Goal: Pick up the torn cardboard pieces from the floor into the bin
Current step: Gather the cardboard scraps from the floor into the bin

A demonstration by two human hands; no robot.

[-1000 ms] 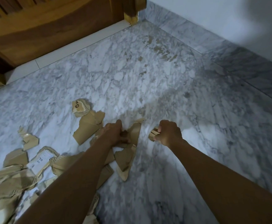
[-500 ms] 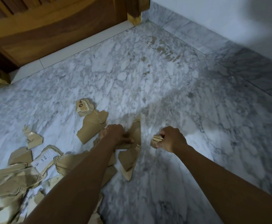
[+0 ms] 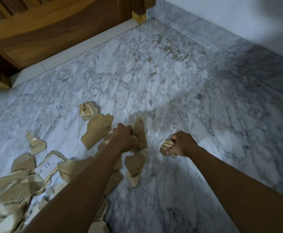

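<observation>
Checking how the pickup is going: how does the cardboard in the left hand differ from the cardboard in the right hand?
The cardboard piece gripped by the left hand is a broad, flat shard sticking up beyond the hand. The cardboard wad in the right hand is small, crumpled and mostly enclosed. The piece looks plain brown, while the wad shows dark lines. Both are torn tan cardboard, each gripped by one hand.

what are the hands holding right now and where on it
The right hand grips a wad of cardboard scraps, fingers curled round its right end. The left hand grips a torn cardboard piece by its left edge.
</observation>
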